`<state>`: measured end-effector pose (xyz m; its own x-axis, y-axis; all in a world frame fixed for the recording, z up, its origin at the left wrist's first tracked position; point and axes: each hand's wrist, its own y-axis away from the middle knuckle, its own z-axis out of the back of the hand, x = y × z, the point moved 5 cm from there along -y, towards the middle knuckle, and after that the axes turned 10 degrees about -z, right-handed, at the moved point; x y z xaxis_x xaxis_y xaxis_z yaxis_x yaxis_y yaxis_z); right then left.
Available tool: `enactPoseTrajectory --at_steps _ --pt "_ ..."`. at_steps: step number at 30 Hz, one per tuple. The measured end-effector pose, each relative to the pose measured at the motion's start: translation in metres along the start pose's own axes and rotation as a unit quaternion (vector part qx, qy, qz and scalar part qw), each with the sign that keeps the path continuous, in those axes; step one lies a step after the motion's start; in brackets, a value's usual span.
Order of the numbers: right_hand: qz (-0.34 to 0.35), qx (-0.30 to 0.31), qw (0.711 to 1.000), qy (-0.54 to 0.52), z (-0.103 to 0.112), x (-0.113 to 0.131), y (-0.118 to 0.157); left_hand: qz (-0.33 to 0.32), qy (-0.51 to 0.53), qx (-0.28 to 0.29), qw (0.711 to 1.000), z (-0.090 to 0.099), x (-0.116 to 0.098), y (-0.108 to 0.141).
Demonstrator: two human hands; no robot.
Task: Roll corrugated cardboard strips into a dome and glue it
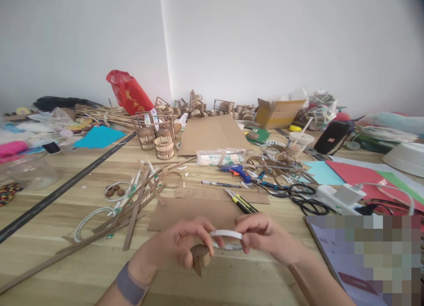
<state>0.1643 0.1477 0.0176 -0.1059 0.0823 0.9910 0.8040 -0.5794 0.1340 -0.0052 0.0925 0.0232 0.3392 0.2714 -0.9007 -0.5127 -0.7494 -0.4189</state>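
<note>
My left hand (185, 239) is closed round a small brown round piece (199, 253) with a pointed flap hanging below it; I cannot tell its exact kind. The same hand's fingertips meet the left side of a thin white ring (228, 234), which looks like a bent paper strip. On the ring's right side, my right hand (265, 235) pinches it between thumb and fingers. Both hands are above the wooden table (232, 284). Just beyond them lie a cardboard sheet (185, 213) and a yellow-and-black utility knife (240, 202).
A blue glue gun (236, 171), a pen (220, 183) and black-handled scissors (309, 198) lie farther back. Brown strips (135, 209) are piled at left. Small slatted baskets (164, 148) stand behind. A white power strip (341, 198) is at right, near a cup (300, 142).
</note>
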Motion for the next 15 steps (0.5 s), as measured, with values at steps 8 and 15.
enactPoseTrajectory --at_steps 8,15 --pt "-0.034 0.022 0.999 0.011 -0.010 -0.006 -0.004 0.010 0.037 -0.040 0.998 -0.010 0.000 0.004" --pt "0.015 0.017 1.000 -0.017 0.000 -0.003 -0.001 -0.054 0.065 -0.012 0.996 -0.005 -0.005 0.005"
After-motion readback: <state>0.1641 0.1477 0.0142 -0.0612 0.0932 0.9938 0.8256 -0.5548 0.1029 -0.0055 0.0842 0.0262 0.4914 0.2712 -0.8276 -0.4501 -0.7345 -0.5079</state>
